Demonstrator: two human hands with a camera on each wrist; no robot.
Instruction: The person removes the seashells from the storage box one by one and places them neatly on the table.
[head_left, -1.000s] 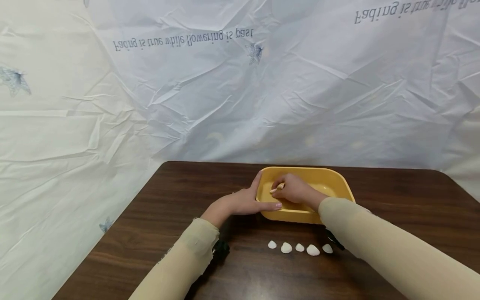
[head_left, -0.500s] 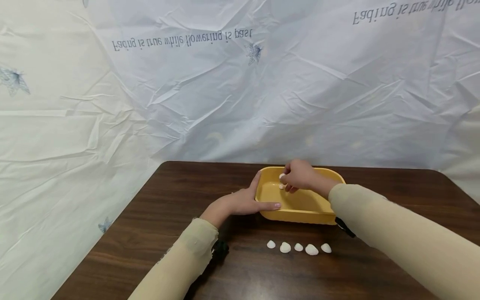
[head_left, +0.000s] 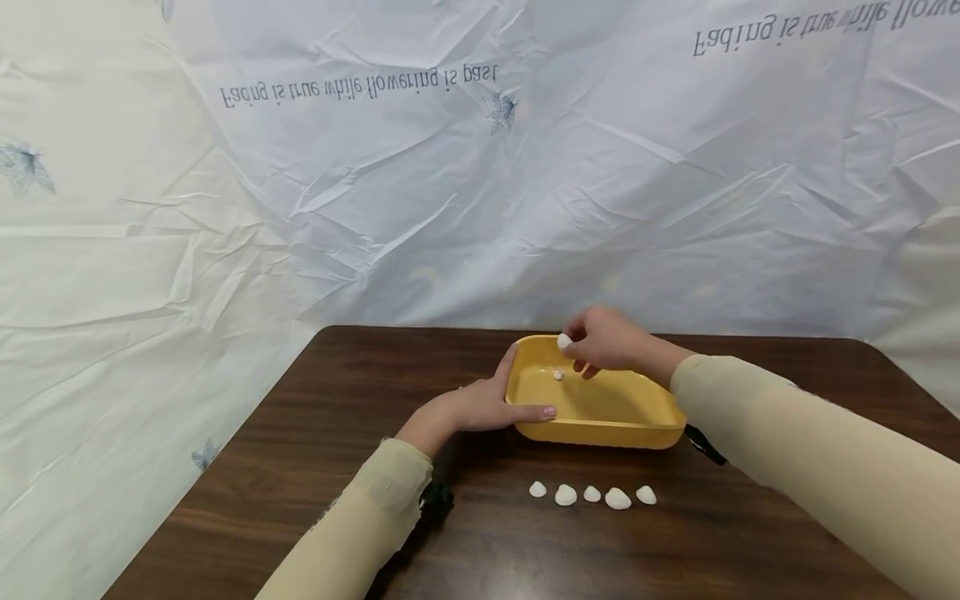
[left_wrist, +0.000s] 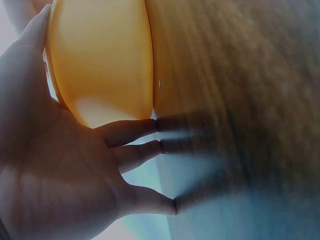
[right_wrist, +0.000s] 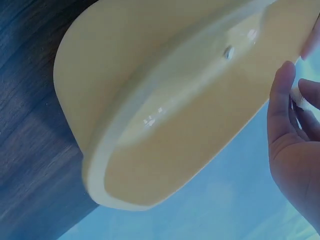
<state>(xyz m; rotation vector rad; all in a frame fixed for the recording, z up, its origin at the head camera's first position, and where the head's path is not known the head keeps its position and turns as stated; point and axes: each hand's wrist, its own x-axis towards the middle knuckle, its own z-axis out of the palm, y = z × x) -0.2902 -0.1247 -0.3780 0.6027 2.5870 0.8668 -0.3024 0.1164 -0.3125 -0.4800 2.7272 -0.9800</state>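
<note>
A yellow plastic basin (head_left: 600, 436) sits on the table. My left hand (head_left: 477, 405) rests against the basin's left end, thumb along the front rim. In the left wrist view its fingers (left_wrist: 135, 134) are straight and spread, with their tips on the tabletop. Above the basin's back rim, my right hand (head_left: 609, 338) pinches a white ribbed seashell (head_left: 564, 341) between thumb and fingers; the right wrist view shows only part of this shell (right_wrist: 299, 98). One small shell (head_left: 558, 375) lies on the basin floor.
In front of the basin, several white seashells (head_left: 566, 495) lie in a row on the dark wooden table (head_left: 300, 467). A wrinkled white sheet (head_left: 420, 200) with printed lettering hangs behind the table.
My right hand has risen from the basin floor toward the back rim, lifting the seashell. The small shell inside the basin has come into view. My left hand keeps its place on the basin.
</note>
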